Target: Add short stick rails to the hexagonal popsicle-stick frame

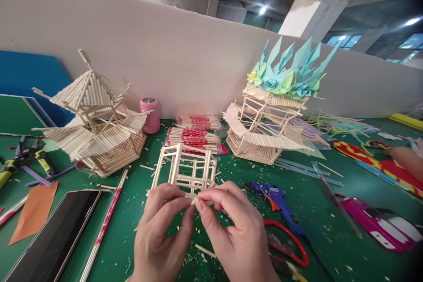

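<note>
My left hand (161, 233) and my right hand (236, 231) meet at the near side of an open frame of wooden sticks (178, 165). Thumb and forefinger of each are pinched together on a small pale stick piece (194, 201), mostly hidden by the fingertips. Whether that piece touches the frame, I cannot tell. Right of my right hand lie a blue glue gun (277, 202) and a red-handled tool (304, 251). A loose short stick (205, 251) rests between my wrists, among wood crumbs on the green table (115, 246).
Two stick pavilions stand behind, one plain (95, 128), one topped with folded paper (264, 141). Packs of sticks (194, 139) and a pink canister (150, 114) sit between them. A phone (56, 233) lies left, a magenta object (376, 220) right. Another person's hand (408, 158) shows far right.
</note>
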`<action>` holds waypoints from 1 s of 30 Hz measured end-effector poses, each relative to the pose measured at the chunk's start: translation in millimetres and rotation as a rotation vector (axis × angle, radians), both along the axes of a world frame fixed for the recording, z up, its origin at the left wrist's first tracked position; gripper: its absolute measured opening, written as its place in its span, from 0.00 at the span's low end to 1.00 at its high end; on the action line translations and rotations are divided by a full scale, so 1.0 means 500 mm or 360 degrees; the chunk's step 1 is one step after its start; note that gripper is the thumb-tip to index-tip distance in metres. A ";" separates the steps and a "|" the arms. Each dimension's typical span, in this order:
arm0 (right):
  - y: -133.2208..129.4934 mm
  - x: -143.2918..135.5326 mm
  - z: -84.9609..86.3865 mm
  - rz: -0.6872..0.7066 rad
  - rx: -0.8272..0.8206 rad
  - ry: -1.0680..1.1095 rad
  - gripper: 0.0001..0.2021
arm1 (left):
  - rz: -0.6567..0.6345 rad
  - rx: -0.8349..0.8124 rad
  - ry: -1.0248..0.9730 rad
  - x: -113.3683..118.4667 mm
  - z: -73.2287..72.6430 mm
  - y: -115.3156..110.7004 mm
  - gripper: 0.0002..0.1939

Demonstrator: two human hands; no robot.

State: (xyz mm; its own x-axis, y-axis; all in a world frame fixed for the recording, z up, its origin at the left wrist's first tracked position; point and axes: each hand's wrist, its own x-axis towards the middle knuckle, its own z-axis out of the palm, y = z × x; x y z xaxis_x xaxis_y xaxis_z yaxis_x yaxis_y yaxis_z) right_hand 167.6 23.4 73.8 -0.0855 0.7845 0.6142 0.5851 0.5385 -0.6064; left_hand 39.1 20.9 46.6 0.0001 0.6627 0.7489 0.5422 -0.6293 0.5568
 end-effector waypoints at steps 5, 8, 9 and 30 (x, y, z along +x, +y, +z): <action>0.003 0.002 0.007 0.0076 -0.0106 0.0018 0.06 | 0.0010 -0.0011 0.0057 -0.002 -0.006 -0.004 0.09; 0.015 0.028 0.021 0.0090 -0.0206 0.0013 0.06 | 0.0007 -0.0011 0.0121 -0.005 -0.013 -0.007 0.11; 0.022 0.041 0.026 0.0096 -0.0242 0.0006 0.06 | 0.0013 -0.0007 0.0152 -0.006 -0.015 -0.007 0.12; 0.087 0.071 0.024 0.0415 -0.0203 -0.0201 0.06 | 0.0116 0.0168 0.0376 -0.004 -0.023 0.006 0.10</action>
State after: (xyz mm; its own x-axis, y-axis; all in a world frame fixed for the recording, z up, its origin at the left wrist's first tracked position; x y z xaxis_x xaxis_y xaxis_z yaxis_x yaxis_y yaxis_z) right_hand 203.1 67.1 85.9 -0.3631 0.7960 0.4842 0.5123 0.6047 -0.6098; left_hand 37.0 23.9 35.1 0.1385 0.5855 0.7987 0.6954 -0.6317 0.3425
